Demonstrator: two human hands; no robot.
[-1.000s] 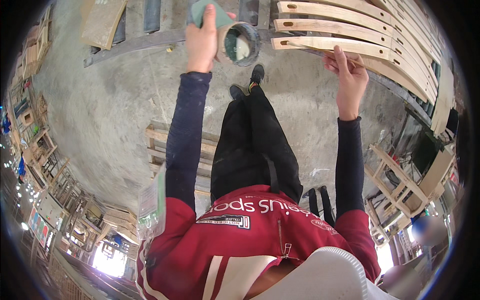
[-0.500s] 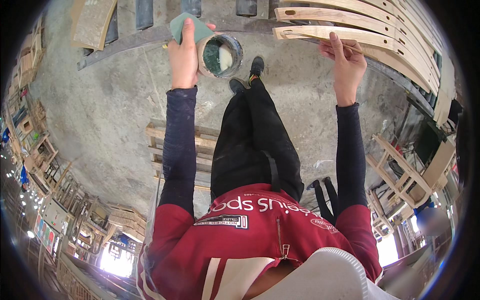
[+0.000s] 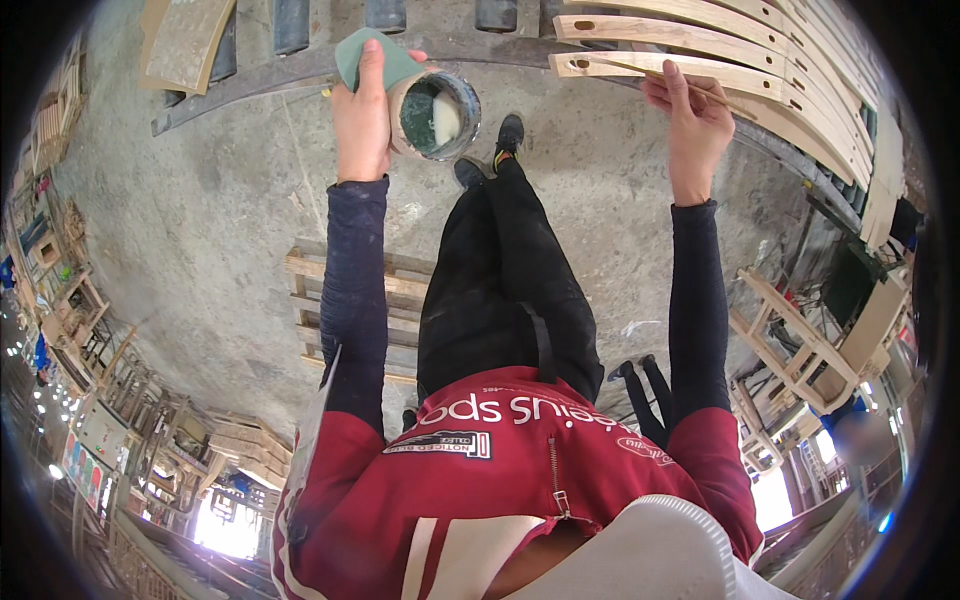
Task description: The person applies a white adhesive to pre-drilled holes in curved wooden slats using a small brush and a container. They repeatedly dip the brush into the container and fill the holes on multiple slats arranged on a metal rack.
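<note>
My left hand (image 3: 362,125) is closed round a round cup (image 3: 473,98) with a smeared rim. Inside it lie a dark green coating and a white mass (image 3: 446,118). The same hand also keeps a folded green sheet, resembling sandpaper, (image 3: 402,67) against the cup. Between the thumb and fingers of my right hand (image 3: 695,125) is a thin stick (image 3: 632,69), pointing left. Its tip appears over the slotted end of the nearest pale wooden slat (image 3: 690,75); whether it touches the wood I cannot tell.
Several curved slats with slots lie side by side at the far right on a roller stand with a grey rail (image 3: 270,82). Boards (image 3: 185,45) rest on it at the far left. A wooden pallet (image 3: 310,268) is beside my legs. Wooden frames (image 3: 800,335) stand at right; another person's legs (image 3: 640,400) show nearby.
My left hand with the cup and green sheet has shifted slightly left. The stick in my right hand has changed its angle a little and sits near the slat's end slot.
</note>
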